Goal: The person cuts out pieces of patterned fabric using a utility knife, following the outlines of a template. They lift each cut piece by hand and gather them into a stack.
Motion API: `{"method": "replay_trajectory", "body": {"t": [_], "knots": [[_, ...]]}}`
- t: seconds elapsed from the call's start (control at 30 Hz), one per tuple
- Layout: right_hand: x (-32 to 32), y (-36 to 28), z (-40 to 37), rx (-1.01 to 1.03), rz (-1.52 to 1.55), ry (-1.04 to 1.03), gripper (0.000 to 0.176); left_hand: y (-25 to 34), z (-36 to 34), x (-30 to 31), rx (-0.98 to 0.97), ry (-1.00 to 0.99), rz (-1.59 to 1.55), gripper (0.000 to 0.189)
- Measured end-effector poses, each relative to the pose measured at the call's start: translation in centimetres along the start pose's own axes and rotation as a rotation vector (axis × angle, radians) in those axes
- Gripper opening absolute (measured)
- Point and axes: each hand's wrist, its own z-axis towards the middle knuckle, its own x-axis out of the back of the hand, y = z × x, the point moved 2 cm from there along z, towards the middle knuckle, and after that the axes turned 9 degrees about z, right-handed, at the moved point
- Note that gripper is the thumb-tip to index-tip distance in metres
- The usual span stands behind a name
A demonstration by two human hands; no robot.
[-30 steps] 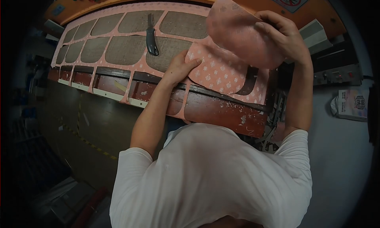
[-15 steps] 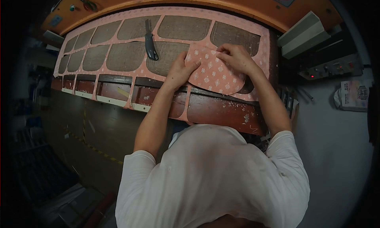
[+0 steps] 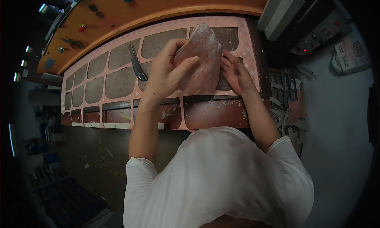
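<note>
My left hand (image 3: 168, 71) grips a pink patterned fabric piece (image 3: 202, 66), apparently layered, with its thumb across the front face. The piece is tipped up above the table, its upper edge pale and frayed. Beside its right edge, my right hand (image 3: 237, 73) has its fingers stretched out, palm toward the fabric. Underneath lies a pink fabric sheet (image 3: 103, 81) with rows of rounded cut-outs, through which a dark board shows. A utility knife (image 3: 137, 66) with its blade out rests on the sheet, left of my left hand.
An orange machine beam (image 3: 158, 10) spans the back, with scissors (image 3: 72, 43) and a red button (image 3: 81, 28) on it. Fabric scraps (image 3: 291, 105) lie beyond the table's right end. A control box (image 3: 320, 40) and a printed package (image 3: 350, 56) stand at far right.
The fabric piece has been lifted and tipped upright in my left hand. My right hand has let go of its upper edge and moved down to its right side. The view has shifted.
</note>
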Motion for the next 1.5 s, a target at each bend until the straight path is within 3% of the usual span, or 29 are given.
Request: {"method": "replay_trajectory", "body": {"t": [0.1,0.2,0.3,0.4,0.57,0.63,0.8,0.9,1.0,1.1,1.23,1.3,1.33,1.37,1.43,1.5], "knots": [[-1.4,1.4,0.4,-0.085,0.248,-0.230,0.097,0.5,0.3,1.7,0.044,0.009,-0.102,0.034],[-2.2,2.7,-0.3,-0.182,0.292,-0.096,0.080,-0.5,-0.1,2.9,0.121,0.102,-0.184,0.035],[-2.8,2.5,0.5,-0.219,0.132,0.028,0.064,-2.8,-1.4,3.6,0.233,0.175,-0.151,0.034],[-2.7,3.7,0.8,-0.402,0.226,0.021,0.053,-3.2,-2.1,4.0,0.231,0.161,-0.142,0.034],[-5.3,6.9,-2.2,-0.597,0.473,-0.127,0.061,0.4,-2.9,6.0,0.241,0.158,-0.481,0.038],[-7.6,7.0,-3.1,-0.559,0.491,-0.168,0.065,2.5,-3.3,6.4,0.206,0.163,-0.532,0.040],[-7.8,5.9,-2.3,-0.324,0.414,-0.006,0.066,2.2,-3.6,6.3,0.242,0.199,-0.423,0.042],[-7.3,2.1,-1.4,-0.256,0.078,0.027,0.059,-0.8,-3.9,6.0,0.347,0.211,-0.179,0.044],[-6.5,-0.1,-0.1,-0.006,-0.247,0.061,0.056,-5.8,-4.2,4.4,0.385,0.208,-0.176,0.046],[-5.9,-2.4,-0.1,-0.112,-0.241,0.077,0.053,-7.3,-4.1,2.7,0.420,0.182,-0.344,0.048],[-5.9,-2.1,-0.2,0.157,-0.569,0.117,0.047,-7.8,-3.1,0.9,0.278,0.262,-0.057,0.049],[-7.3,-2.3,-0.4,0.300,-0.939,0.152,0.046,-6.4,-2.9,-0.9,0.134,0.365,0.398,0.046],[-8.1,-2.3,-0.4,0.375,-1.124,0.170,0.045,-6.5,-2.8,-2.1,0.092,0.441,0.428,0.044],[-8.3,-2.0,-0.4,0.634,-1.224,0.186,0.035,-6.4,-2.6,-2.9,0.033,0.509,0.397,0.044],[-9.0,-2.3,-0.6,0.795,-1.139,0.214,0.035,-5.9,-2.4,-4.3,-0.077,0.645,0.334,0.043],[-9.0,-1.9,-1.3,0.901,-1.058,0.229,0.033,-5.8,-2.8,-5.6,-0.103,0.635,0.241,0.044]]}}
